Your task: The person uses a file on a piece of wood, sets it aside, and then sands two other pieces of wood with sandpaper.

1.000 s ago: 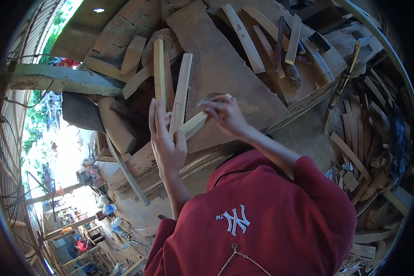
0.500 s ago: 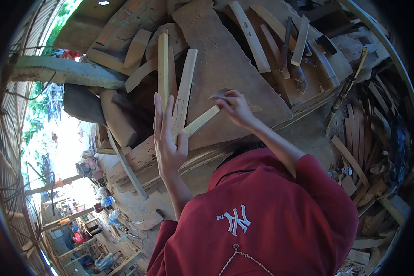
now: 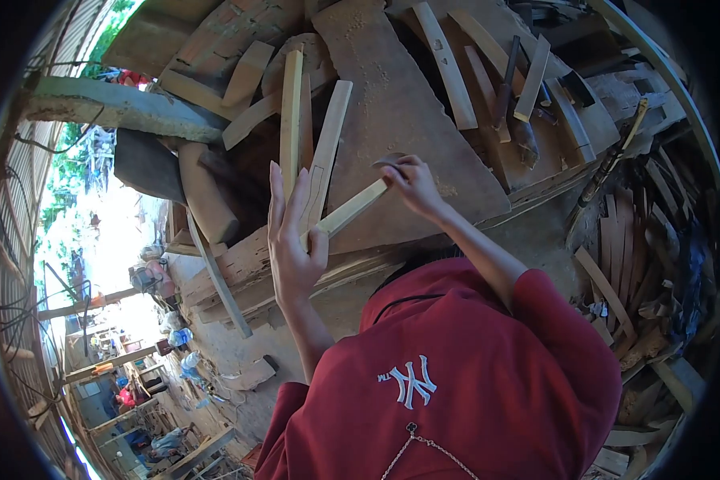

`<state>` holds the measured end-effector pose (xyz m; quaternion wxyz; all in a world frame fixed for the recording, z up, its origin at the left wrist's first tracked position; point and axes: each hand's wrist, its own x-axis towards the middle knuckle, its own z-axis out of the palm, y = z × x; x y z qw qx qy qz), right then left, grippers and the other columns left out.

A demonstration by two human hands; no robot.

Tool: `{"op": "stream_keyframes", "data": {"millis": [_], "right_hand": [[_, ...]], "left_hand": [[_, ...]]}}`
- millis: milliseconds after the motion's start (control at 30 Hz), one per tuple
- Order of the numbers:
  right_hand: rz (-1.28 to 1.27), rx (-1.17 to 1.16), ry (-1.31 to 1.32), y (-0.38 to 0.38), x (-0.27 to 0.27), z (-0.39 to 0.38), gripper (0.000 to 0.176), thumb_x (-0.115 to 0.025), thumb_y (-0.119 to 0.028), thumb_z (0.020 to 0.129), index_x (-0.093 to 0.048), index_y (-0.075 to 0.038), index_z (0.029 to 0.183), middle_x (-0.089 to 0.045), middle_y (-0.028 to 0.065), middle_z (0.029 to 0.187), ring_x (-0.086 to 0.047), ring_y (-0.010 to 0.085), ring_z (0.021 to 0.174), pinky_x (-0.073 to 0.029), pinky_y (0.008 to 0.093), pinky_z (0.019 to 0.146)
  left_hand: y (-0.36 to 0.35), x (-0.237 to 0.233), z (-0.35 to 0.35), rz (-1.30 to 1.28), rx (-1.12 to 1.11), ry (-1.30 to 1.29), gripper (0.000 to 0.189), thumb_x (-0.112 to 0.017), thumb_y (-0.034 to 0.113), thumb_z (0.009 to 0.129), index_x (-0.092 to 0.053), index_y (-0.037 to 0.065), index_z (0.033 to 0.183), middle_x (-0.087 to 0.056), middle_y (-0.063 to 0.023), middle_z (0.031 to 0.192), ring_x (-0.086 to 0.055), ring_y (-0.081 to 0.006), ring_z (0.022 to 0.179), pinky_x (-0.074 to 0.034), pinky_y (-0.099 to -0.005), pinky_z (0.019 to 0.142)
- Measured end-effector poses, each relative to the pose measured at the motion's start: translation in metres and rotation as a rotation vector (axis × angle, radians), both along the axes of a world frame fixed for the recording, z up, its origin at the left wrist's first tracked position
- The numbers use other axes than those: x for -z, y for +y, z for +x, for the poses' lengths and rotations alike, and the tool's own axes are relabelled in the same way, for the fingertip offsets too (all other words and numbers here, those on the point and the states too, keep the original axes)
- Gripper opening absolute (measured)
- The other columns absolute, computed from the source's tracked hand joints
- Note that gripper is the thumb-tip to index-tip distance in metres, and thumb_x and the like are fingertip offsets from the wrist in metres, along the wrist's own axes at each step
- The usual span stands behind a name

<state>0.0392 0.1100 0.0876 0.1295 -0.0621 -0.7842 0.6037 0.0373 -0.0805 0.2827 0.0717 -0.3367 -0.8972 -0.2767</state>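
Note:
My left hand (image 3: pixel 294 254) is upright with its fingers stretched out. The lower end of a pale wood strip (image 3: pixel 354 208) lies in the crook of its thumb, held against the palm. The strip slants up to the right toward my right hand (image 3: pixel 414 189), whose fingers are closed on a small curved dark piece (image 3: pixel 390 159) at the strip's upper end. I cannot make out exactly what this piece is. Both hands are over a broad brown board (image 3: pixel 400 104). Just beyond my left hand lie a long pale strip (image 3: pixel 291 112) and a flat wood piece with pencil lines (image 3: pixel 328 148).
Cut wood pieces (image 3: pixel 446 68) and a dark-handled tool (image 3: pixel 507 84) lie at the upper right. A rounded log (image 3: pixel 206 192) stands at the left. Thin offcuts (image 3: pixel 620 240) are piled at the right. Farther off at the lower left is a person in red (image 3: pixel 126 397).
The view has shifted slightly, so the bench pieces sit a little differently in the frame. The small dark piece has turned slightly in my right hand. Both hands keep their holds.

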Motion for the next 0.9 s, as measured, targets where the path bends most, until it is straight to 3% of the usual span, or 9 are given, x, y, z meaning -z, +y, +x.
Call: {"op": "stream_keyframes", "data": {"millis": [67, 133, 233, 333, 467, 567, 733, 833, 900], "right_hand": [[0.038, -0.01, -0.045, 0.003, 0.008, -0.004, 0.031, -0.057, -0.032, 0.094, -0.075, -0.007, 0.093, -0.068, 0.0148, 0.089, -0.056, 0.0285, 0.101, -0.042, 0.0408, 0.091], [0.08, -0.078, -0.008, -0.012, -0.035, 0.007, 0.03, -0.058, -0.031, 0.094, -0.075, -0.007, 0.091, -0.067, 0.0141, 0.091, -0.057, 0.0281, 0.099, -0.044, 0.0394, 0.088], [-0.025, -0.115, 0.285, -0.037, -0.096, 0.032, 0.027, -0.06, -0.029, 0.093, -0.075, -0.006, 0.088, -0.065, 0.0129, 0.094, -0.058, 0.0286, 0.097, -0.045, 0.0384, 0.085], [-0.291, -0.199, 0.158, -0.033, -0.064, 0.029, 0.024, -0.061, -0.026, 0.093, -0.075, -0.007, 0.09, -0.064, 0.0117, 0.095, -0.057, 0.0278, 0.098, -0.045, 0.0382, 0.086], [0.062, 0.043, 0.056, 0.001, 0.019, 0.007, 0.026, -0.061, -0.028, 0.093, -0.075, -0.007, 0.087, -0.063, 0.0152, 0.101, -0.057, 0.0291, 0.1, -0.044, 0.0392, 0.089], [0.151, 0.004, -0.066, 0.004, 0.007, 0.003, 0.023, -0.06, -0.027, 0.093, -0.074, -0.008, 0.093, -0.062, 0.016, 0.105, -0.055, 0.0293, 0.103, -0.043, 0.0405, 0.091], [-0.113, -0.231, 0.258, -0.038, -0.084, 0.045, 0.027, -0.057, -0.027, 0.095, -0.068, -0.014, 0.116, -0.062, 0.0158, 0.106, -0.05, 0.0301, 0.111, -0.039, 0.0428, 0.096], [-0.1, -0.141, 0.143, -0.03, -0.048, 0.036, 0.029, -0.057, -0.028, 0.095, -0.068, -0.014, 0.119, -0.063, 0.0146, 0.105, -0.049, 0.0296, 0.112, -0.038, 0.0423, 0.097], [-0.092, -0.039, 0.039, -0.01, 0.013, 0.012, 0.026, -0.057, -0.029, 0.094, -0.072, -0.014, 0.109, -0.064, 0.0134, 0.099, -0.048, 0.0299, 0.113, -0.039, 0.0426, 0.095]], "left_hand": [[0.002, 0.0, 0.0, 0.011, -0.002, 0.001, 0.075, -0.042, -0.003, 0.067, -0.044, 0.003, 0.142, -0.023, -0.0273, 0.153, -0.027, -0.0412, 0.141, -0.028, -0.0432, 0.112], [0.004, 0.0, 0.001, 0.021, 0.001, -0.013, 0.075, -0.042, -0.004, 0.068, -0.044, 0.003, 0.142, -0.023, -0.0275, 0.153, -0.027, -0.0409, 0.141, -0.028, -0.043, 0.113], [0.005, 0.0, 0.001, 0.001, 0.008, 0.02, 0.073, -0.041, -0.005, 0.068, -0.045, 0.003, 0.141, -0.024, -0.0273, 0.153, -0.028, -0.0406, 0.141, -0.03, -0.0429, 0.112], [0.008, -0.001, 0.008, 0.026, 0.028, -0.032, 0.071, -0.039, -0.008, 0.069, -0.047, 0.002, 0.139, -0.024, -0.0265, 0.153, -0.031, -0.0404, 0.14, -0.032, -0.0424, 0.11], [0.002, 0.003, 0.012, 0.025, -0.003, -0.022, 0.07, -0.039, -0.01, 0.07, -0.049, 0.003, 0.138, -0.026, -0.0253, 0.153, -0.033, -0.0395, 0.139, -0.035, -0.042, 0.109], [0.004, 0.005, 0.014, 0.043, -0.024, -0.034, 0.07, -0.039, -0.011, 0.07, -0.05, 0.004, 0.138, -0.027, -0.025, 0.153, -0.034, -0.0389, 0.138, -0.035, -0.0418, 0.109], [0.008, 0.002, 0.011, 0.053, -0.016, -0.05, 0.069, -0.039, -0.011, 0.071, -0.051, 0.005, 0.137, -0.027, -0.0246, 0.153, -0.035, -0.0386, 0.138, -0.036, -0.0409, 0.108], [0.003, 0.005, 0.012, 0.019, -0.013, -0.038, 0.07, -0.039, -0.011, 0.07, -0.053, 0.005, 0.136, -0.026, -0.0244, 0.153, -0.035, -0.0388, 0.138, -0.037, -0.0407, 0.107], [-0.006, 0.009, 0.009, 0.019, -0.052, -0.04, 0.07, -0.038, -0.011, 0.07, -0.053, 0.006, 0.136, -0.026, -0.0245, 0.153, -0.035, -0.0388, 0.138, -0.037, -0.0409, 0.107]]}}
